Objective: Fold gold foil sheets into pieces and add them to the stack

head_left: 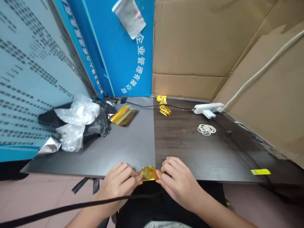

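Between my two hands, at the front edge of the table, a small piece of shiny gold foil (149,173) is stretched. My left hand (120,180) pinches its left end between thumb and fingers. At the opposite end, my right hand (177,180) grips the foil with curled fingers. Farther back on the left lies a stack of flat gold foil sheets (123,115). A bunch of folded gold foil strips (165,110) rests near the back wall, just in front of a yellow object (161,98).
Crumpled clear plastic bags (79,114) lie at the left. A white power strip (209,108) with a plugged-in adapter stands at the back right, near a heap of white rubber bands (206,129). A yellow label (260,172) is at the right front edge. Cardboard walls (190,41) enclose the table.
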`<state>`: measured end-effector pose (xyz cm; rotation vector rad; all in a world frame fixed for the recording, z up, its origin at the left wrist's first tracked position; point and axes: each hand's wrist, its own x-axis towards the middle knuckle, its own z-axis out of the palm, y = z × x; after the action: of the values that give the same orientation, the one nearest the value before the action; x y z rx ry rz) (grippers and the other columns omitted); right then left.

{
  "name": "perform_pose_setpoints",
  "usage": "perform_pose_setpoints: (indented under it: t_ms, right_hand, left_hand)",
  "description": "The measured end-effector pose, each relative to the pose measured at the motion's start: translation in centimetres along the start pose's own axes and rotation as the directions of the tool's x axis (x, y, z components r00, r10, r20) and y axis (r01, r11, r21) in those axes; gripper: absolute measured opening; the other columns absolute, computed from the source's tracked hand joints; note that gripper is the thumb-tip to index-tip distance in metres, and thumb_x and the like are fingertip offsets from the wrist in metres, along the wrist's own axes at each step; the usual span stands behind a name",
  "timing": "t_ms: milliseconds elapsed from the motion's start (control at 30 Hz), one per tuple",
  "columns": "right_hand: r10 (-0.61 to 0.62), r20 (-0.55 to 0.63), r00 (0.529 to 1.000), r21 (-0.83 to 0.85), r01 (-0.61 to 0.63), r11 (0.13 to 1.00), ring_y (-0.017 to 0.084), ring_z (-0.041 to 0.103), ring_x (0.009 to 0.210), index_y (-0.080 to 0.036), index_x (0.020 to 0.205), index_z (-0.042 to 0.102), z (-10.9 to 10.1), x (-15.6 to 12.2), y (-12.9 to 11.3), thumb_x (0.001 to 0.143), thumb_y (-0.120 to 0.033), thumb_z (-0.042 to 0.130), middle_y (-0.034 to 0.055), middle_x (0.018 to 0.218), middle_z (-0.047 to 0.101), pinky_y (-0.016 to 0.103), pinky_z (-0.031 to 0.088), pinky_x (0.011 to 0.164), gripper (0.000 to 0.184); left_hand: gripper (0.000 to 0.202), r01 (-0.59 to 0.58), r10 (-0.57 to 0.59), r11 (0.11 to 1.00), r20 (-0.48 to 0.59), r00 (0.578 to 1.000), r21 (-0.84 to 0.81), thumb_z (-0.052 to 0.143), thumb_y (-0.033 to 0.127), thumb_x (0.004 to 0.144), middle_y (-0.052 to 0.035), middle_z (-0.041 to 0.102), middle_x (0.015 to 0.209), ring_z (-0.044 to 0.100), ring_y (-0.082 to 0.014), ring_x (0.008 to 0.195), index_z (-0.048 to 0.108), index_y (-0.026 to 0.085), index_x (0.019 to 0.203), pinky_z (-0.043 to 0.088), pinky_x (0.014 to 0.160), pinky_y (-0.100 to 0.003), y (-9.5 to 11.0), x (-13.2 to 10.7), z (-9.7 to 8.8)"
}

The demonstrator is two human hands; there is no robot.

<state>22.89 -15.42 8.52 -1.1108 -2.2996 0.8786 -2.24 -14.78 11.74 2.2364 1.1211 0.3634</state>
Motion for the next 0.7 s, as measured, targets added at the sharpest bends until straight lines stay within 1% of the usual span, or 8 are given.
perform_pose_setpoints:
  t_ms: [133,233,333,367,467,533,567,700]
  right_hand:
    - [-0.014,-0.041,0.999,0.044,0.016,0.999,0.018,0.054,0.077,-0.02,0.079,0.062,-1.1,1.7,2.0,0.095,-0.017,0.059,0.0015,0.076,0.061,0.037,0.047,0.072,0.017]
    - [-0.031,-0.146,0.989,0.082,0.043,0.996,0.017,0.055,0.079,-0.02,0.088,0.07,-2.2,3.9,4.9,0.098,-0.019,0.057,0.0023,0.078,0.065,0.033,0.041,0.071,0.016]
    - [-0.007,-0.203,0.979,0.088,0.026,0.996,0.016,0.056,0.08,-0.019,0.089,0.073,-2.6,6.3,8.2,0.097,-0.022,0.061,0.0027,0.077,0.067,0.031,0.04,0.072,0.015]
    - [0.018,-0.182,0.983,0.09,-0.001,0.996,0.016,0.055,0.079,-0.02,0.089,0.074,-2.6,7.0,9.3,0.097,-0.023,0.061,0.0029,0.078,0.067,0.031,0.041,0.072,0.016]
    - [0.101,-0.074,0.992,0.03,-0.099,0.995,0.018,0.058,0.088,-0.021,0.088,0.076,-2.8,9.2,13.0,0.098,-0.03,0.06,0.0044,0.086,0.071,0.034,0.043,0.083,0.021]
    - [0.154,-0.077,0.985,-0.017,-0.156,0.988,0.023,0.055,0.105,-0.024,0.092,0.077,-2.7,10.4,15.7,0.096,-0.034,0.061,0.0055,0.1,0.073,0.045,0.037,0.099,0.019]
    - [0.197,-0.083,0.977,-0.046,-0.202,0.978,0.027,0.051,0.114,-0.025,0.101,0.077,-2.7,11.0,17.1,0.097,-0.035,0.059,0.0068,0.11,0.072,0.051,0.032,0.104,0.021]
    - [0.351,-0.085,0.932,-0.14,-0.36,0.922,0.031,0.047,0.114,-0.021,0.109,0.075,-1.8,12.6,22.2,0.099,-0.025,0.047,0.0122,0.119,0.069,0.06,0.028,0.105,0.03]
  left_hand:
    - [0.009,-0.077,0.061,0.979,-0.091,0.994,-0.191,0.061,0.009,0.094,-0.0033,0.065,0.086,0.056,-0.0137,0.079,0.064,0.017,0.093,0.046,0.071,-0.027,-0.4,3.3,-1.0]
    - [0.004,-0.009,-0.04,0.9,-0.105,0.994,-0.436,0.068,0.017,0.092,-0.0035,0.069,0.093,0.065,-0.0145,0.088,0.065,0.019,0.091,0.053,0.081,-0.028,-1.5,7.0,-0.9]
    - [0.004,0.101,-0.186,0.847,-0.114,0.976,-0.522,0.064,0.022,0.094,-0.0047,0.071,0.09,0.067,-0.0144,0.082,0.067,0.019,0.094,0.054,0.073,-0.026,-3.3,10.9,0.4]
    - [0.007,0.129,-0.224,0.831,-0.113,0.968,-0.54,0.062,0.022,0.094,-0.0051,0.071,0.089,0.067,-0.015,0.082,0.067,0.018,0.095,0.055,0.073,-0.026,-4.0,12.1,1.1]
    - [0.013,0.117,-0.224,0.856,-0.159,0.962,-0.503,0.063,0.028,0.092,-0.0063,0.073,0.09,0.069,-0.0171,0.084,0.068,0.017,0.093,0.057,0.076,-0.028,-6.1,15.8,3.1]
    - [0.015,0.127,-0.244,0.876,-0.202,0.948,-0.465,0.06,0.029,0.094,-0.0056,0.073,0.087,0.068,-0.0159,0.078,0.067,0.016,0.091,0.055,0.072,-0.027,-7.6,18.0,4.4]
    - [0.016,0.135,-0.253,0.888,-0.223,0.941,-0.439,0.058,0.029,0.095,-0.0054,0.073,0.086,0.068,-0.0154,0.076,0.067,0.016,0.091,0.054,0.07,-0.026,-8.4,19.0,5.1]
    - [0.011,0.161,-0.242,0.945,-0.276,0.93,-0.286,0.06,0.023,0.093,-0.0052,0.073,0.088,0.066,-0.0161,0.076,0.069,0.017,0.092,0.051,0.069,-0.026,-11.4,22.3,7.3]
